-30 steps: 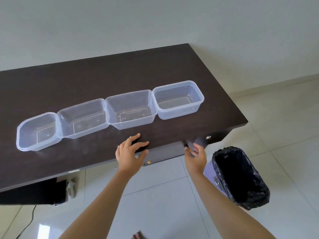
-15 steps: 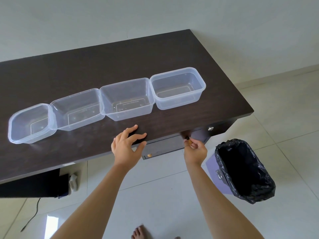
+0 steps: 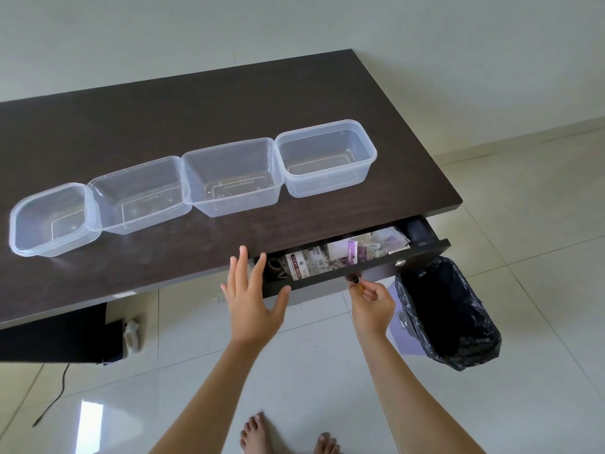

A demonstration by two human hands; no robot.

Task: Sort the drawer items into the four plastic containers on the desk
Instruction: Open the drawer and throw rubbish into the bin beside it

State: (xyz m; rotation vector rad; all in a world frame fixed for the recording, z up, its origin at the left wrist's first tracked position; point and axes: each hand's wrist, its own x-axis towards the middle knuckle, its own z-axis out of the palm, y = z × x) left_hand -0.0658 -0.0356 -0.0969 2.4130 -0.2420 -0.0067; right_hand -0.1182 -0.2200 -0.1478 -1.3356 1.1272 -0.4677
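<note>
Four clear plastic containers stand in a row on the dark desk [image 3: 196, 103]: the leftmost [image 3: 19, 224], the second [image 3: 137, 221], the third [image 3: 229, 206] and the rightmost [image 3: 327, 188]. All look empty. The drawer [image 3: 406, 262] under the desk's right end is pulled partly out. Inside it lie a sticky note pack [image 3: 299, 268] and several small packets [image 3: 366, 249]. My right hand [image 3: 371, 301] pinches the drawer knob [image 3: 354, 279]. My left hand [image 3: 253, 294] is spread flat in front of the desk edge, holding nothing.
A bin lined with a black bag [image 3: 448, 312] stands on the floor right of the drawer. A dark box [image 3: 62, 335] and a cable [image 3: 52, 401] lie under the desk at left. My bare feet [image 3: 258, 434] stand on white tiles.
My right hand has pulled the drawer out, showing its contents. My left hand has lifted off the desk edge and spread its fingers.
</note>
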